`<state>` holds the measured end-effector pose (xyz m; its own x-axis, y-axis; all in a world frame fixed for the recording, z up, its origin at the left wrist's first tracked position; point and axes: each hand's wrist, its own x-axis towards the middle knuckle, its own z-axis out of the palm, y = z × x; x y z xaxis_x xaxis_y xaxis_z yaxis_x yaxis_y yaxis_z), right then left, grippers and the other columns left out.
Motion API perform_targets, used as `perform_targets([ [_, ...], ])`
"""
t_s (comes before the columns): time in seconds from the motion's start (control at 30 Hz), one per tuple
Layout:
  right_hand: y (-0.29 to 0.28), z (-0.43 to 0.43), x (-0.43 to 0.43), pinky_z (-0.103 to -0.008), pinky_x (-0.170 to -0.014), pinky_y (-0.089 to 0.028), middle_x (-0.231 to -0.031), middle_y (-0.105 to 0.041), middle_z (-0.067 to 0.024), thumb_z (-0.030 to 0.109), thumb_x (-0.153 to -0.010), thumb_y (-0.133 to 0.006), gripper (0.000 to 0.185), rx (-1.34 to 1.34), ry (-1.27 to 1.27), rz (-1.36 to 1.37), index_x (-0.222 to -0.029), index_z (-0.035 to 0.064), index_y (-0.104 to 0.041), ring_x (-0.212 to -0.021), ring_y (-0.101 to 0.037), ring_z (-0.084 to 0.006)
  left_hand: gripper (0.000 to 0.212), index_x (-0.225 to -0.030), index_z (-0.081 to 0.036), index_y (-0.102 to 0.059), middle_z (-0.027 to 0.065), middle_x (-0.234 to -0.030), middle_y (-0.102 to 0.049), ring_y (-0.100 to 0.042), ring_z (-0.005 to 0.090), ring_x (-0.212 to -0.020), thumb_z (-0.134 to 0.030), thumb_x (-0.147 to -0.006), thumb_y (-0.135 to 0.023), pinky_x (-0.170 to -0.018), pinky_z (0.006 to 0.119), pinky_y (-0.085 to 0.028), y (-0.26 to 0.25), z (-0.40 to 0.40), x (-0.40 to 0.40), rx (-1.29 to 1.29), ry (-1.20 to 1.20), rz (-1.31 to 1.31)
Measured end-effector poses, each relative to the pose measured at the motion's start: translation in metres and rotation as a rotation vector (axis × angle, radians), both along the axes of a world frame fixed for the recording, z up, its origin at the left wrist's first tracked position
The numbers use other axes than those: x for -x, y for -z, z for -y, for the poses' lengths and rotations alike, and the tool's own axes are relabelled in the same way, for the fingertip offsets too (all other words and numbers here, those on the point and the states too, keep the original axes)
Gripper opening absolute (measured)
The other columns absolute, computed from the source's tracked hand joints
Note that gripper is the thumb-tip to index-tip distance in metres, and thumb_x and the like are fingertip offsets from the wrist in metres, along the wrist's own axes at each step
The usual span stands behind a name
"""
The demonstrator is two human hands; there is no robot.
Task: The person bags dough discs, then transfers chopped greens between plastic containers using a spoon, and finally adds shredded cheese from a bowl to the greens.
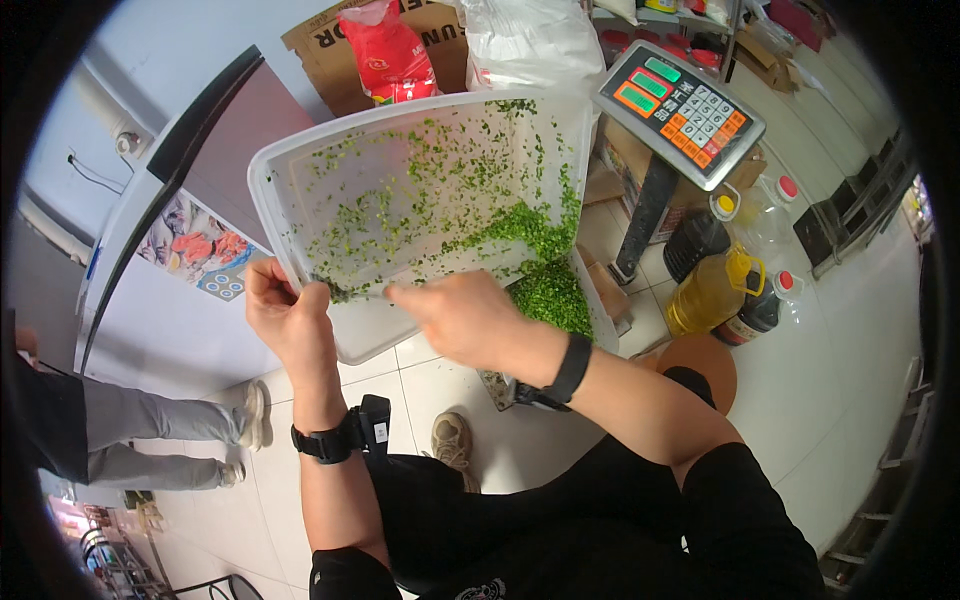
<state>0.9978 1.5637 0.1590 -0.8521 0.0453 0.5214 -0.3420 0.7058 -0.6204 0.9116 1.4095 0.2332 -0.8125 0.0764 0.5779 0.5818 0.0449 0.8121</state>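
A translucent white plastic tub [270,161] is tilted in front of me, with bits of chopped green herbs scattered over its inner walls. My left hand [292,319] grips the tub's rim at its near left corner. Across the tub's near side reaches my right hand [457,315], its index finger extended left; a thin, blurred thing lies at the fingertip, and I cannot tell whether the hand holds it. Chopped green herbs [551,300] are heaped at the tub's right end, partly behind my right wrist.
A digital scale's display panel [679,112] stands at the upper right. Below it are bottles of dark liquid and a yellow oil jug [709,292]. A red bag [390,56] and a white sack [529,45] lie beyond the tub. Another person's legs [161,412] are at left.
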Motion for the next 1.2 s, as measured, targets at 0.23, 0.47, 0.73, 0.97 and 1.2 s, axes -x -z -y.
perform_targets([
  [0.23, 0.013, -0.033, -0.016, -0.0475, -0.059, -0.047, -0.066, -0.062, -0.0153, 0.009, -0.079, -0.053, 0.021, -0.115, 0.195, 0.264, -0.093, 0.0122, -0.069, -0.064, -0.061, -0.0365, 0.023, -0.076, -0.006, -0.043, -0.0045, -0.070, -0.042, -0.035, 0.0033, -0.061, 0.011, -0.063, -0.051, -0.056, 0.017, -0.031, 0.001, 0.005, 0.003, -0.032, 0.032, -0.031],
  [0.47, 0.014, -0.020, -0.028, -0.0440, -0.054, -0.049, -0.062, -0.059, -0.0116, 0.005, -0.078, -0.054, 0.034, -0.135, 0.264, 0.010, -0.111, 0.0061, -0.064, -0.060, -0.061, -0.0316, 0.023, -0.076, -0.006, -0.043, -0.0046, -0.069, -0.042, -0.035, 0.0029, -0.058, 0.011, -0.062, -0.052, -0.053, 0.017, -0.030, -0.003, -0.004, -0.008, 0.009, -0.038, -0.015],
  [0.73, 0.030, -0.032, -0.008, -0.0412, -0.046, -0.046, -0.061, -0.060, -0.0106, 0.007, -0.082, -0.052, 0.037, -0.130, 0.400, 0.003, -0.118, 0.0028, -0.059, -0.052, -0.060, -0.0283, 0.023, -0.074, -0.007, -0.042, -0.0046, -0.069, -0.042, -0.035, 0.0037, -0.060, 0.010, -0.062, -0.052, -0.055, 0.018, -0.030, -0.002, 0.002, -0.002, -0.058, -0.007, 0.003],
  [0.97, 0.021, -0.054, -0.023, -0.0433, -0.057, -0.049, -0.073, -0.065, -0.0175, 0.009, -0.087, -0.055, 0.028, 0.071, 0.334, -0.014, -0.114, 0.0048, -0.062, -0.064, -0.063, -0.0346, 0.023, -0.075, -0.007, -0.043, -0.0045, -0.071, -0.040, -0.034, 0.0046, -0.062, 0.009, -0.061, -0.050, -0.058, 0.018, -0.030, 0.000, 0.000, -0.006, 0.033, -0.046, -0.012],
  [1.2, 0.025, -0.064, 0.001, -0.0466, -0.054, -0.047, -0.059, -0.059, -0.0170, 0.011, -0.087, -0.050, 0.014, 0.075, 0.525, -0.003, -0.093, 0.0034, -0.060, -0.057, -0.061, -0.0363, 0.021, -0.077, -0.005, -0.045, -0.0036, -0.072, -0.043, -0.035, 0.0050, -0.062, 0.008, -0.061, -0.047, -0.059, 0.018, -0.030, -0.002, 0.001, -0.004, 0.006, -0.006, -0.008],
])
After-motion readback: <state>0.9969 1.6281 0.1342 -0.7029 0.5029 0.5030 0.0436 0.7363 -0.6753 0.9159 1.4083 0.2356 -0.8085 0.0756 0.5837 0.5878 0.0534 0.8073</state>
